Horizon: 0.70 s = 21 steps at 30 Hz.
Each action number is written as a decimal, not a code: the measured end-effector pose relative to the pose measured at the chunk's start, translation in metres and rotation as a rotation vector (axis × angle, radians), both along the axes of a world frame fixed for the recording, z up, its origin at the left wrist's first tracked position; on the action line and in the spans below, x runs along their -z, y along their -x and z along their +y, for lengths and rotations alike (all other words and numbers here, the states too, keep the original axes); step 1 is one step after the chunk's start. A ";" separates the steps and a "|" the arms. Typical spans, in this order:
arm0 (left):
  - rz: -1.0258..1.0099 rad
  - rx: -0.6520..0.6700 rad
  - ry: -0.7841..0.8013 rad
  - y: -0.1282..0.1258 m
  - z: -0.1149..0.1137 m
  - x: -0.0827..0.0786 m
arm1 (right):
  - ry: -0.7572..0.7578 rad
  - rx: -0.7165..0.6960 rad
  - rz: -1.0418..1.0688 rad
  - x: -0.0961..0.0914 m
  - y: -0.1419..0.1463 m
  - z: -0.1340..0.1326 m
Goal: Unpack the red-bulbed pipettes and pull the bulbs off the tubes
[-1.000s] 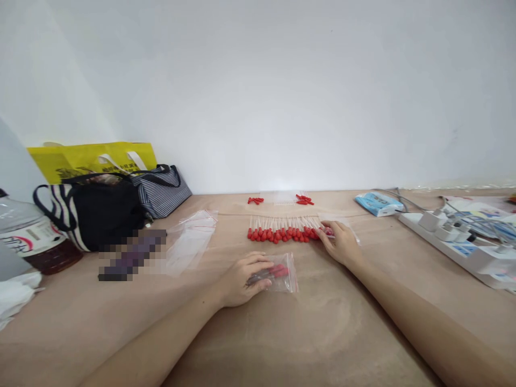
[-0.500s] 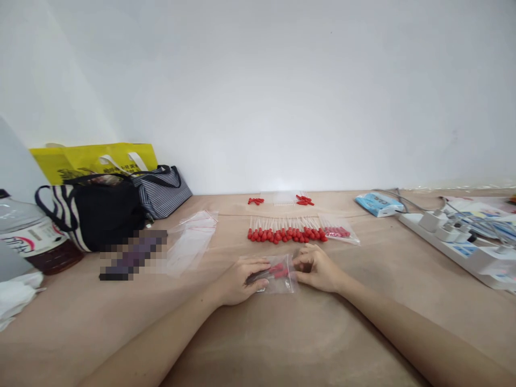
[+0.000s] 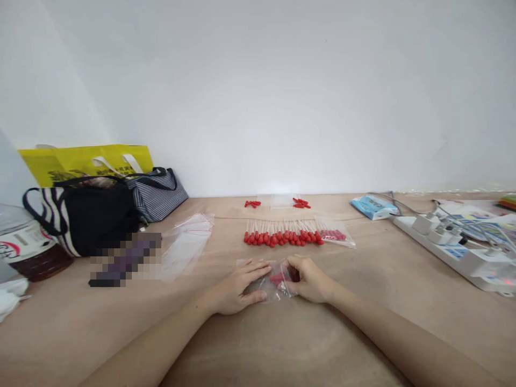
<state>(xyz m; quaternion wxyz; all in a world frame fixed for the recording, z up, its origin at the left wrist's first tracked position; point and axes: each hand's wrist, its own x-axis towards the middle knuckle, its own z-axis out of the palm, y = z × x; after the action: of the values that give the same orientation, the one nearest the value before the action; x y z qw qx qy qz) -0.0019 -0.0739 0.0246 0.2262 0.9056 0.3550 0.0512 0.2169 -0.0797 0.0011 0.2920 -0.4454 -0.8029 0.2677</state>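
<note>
**Bag lying on the table, crosswise to me**

Long axis runs left to right; zip end points right, red tips inside near that end. My left hand lies over the left part, fingers slightly spread, thumb apart. My right hand curls at the zip end, thumb and forefinger touching it; whether they pinch the film, I cannot tell. Beyond: row of sticks, red heads toward me; second bag just right. Farthest, two red piles near the wall.
</note>
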 end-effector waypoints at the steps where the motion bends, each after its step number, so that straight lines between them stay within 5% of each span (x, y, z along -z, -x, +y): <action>1: 0.004 0.004 0.000 0.000 0.000 -0.001 | 0.057 -0.015 0.028 0.000 -0.001 0.000; 13: 0.028 -0.020 0.010 0.001 0.001 -0.003 | 0.547 -0.096 0.341 -0.008 -0.048 0.017; 21: -0.004 -0.043 0.045 0.003 0.001 -0.003 | 0.447 0.057 0.604 -0.024 -0.100 0.030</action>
<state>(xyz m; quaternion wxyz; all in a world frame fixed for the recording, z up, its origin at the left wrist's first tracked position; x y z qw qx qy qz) -0.0050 -0.0724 0.0271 0.2459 0.8923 0.3752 0.0500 0.3174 -0.0499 0.0247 0.4186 -0.4210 -0.5899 0.5473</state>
